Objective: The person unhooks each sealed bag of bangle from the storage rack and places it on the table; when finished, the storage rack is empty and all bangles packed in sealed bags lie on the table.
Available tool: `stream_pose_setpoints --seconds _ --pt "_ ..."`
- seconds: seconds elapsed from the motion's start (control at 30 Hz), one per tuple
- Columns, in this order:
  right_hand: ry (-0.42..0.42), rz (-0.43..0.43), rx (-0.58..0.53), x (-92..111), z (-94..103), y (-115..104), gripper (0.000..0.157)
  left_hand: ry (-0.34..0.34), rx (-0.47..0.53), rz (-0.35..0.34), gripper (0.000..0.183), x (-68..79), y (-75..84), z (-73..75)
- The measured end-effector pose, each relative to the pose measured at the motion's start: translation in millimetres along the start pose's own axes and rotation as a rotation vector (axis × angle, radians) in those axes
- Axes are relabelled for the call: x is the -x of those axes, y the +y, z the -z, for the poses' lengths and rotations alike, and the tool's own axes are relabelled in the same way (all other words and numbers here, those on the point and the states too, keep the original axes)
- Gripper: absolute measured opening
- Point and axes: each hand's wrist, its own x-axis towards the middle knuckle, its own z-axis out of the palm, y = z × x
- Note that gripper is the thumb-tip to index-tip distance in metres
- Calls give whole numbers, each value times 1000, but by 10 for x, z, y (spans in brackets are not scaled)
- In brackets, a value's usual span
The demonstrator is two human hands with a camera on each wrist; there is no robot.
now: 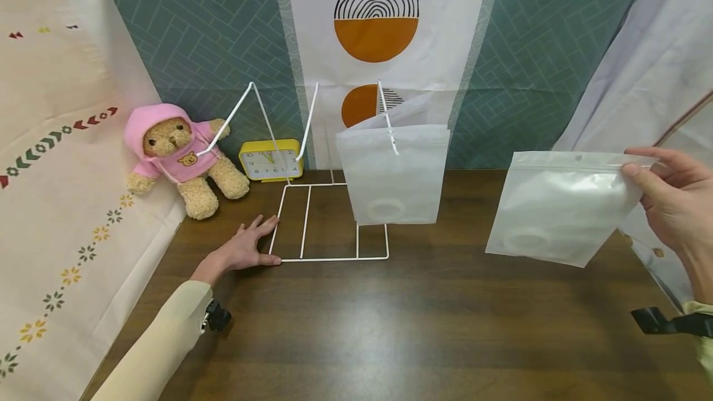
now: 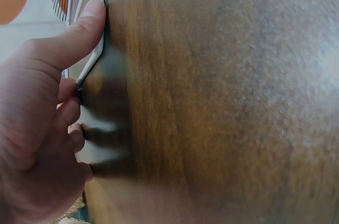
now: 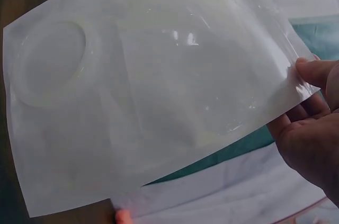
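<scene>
Pinched by its top right corner between thumb and fingers, a white zip pouch [image 1: 562, 209] hangs tilted from my right hand [image 1: 676, 194] above the table. A round ring-like shape [image 3: 53, 62] shows near the pouch's lower end. My left hand [image 1: 245, 247] rests at the front left corner of a white wire rack [image 1: 334, 259], thumb [image 2: 85, 28] along the front wire and fingers spread by the side wire. A second white pouch [image 1: 398, 172] hangs on the rack's right arm, with a similar round shape at its bottom. The other two rack arms jut forward, bare.
A teddy bear [image 1: 175, 153] in a pink hoodie leans at the back left, beside a yellow clock [image 1: 271, 159]. Patterned cloths hang behind and at both sides. The wooden table [image 1: 390, 327] runs beneath the rack and pouches.
</scene>
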Motion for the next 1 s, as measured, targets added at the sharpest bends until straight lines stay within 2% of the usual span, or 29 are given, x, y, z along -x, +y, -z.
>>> stream_pose_setpoints --seconds 0.27,0.43,0.6,0.8,1.0 --pt "62 -110 88 -13 163 107 30 8 -1 -6 102 3 31 12" --pt "30 -200 108 -46 263 161 30 10 -5 -7 101 7 29 9" --pt "-20 -319 251 -107 397 209 29 11 -8 -9 102 9 23 8" --pt "-3 -430 350 -264 474 366 25 -1 -7 -8 102 -2 21 5" --pt "2 -528 443 -544 423 572 21 7 1 -12 102 15 22 9"
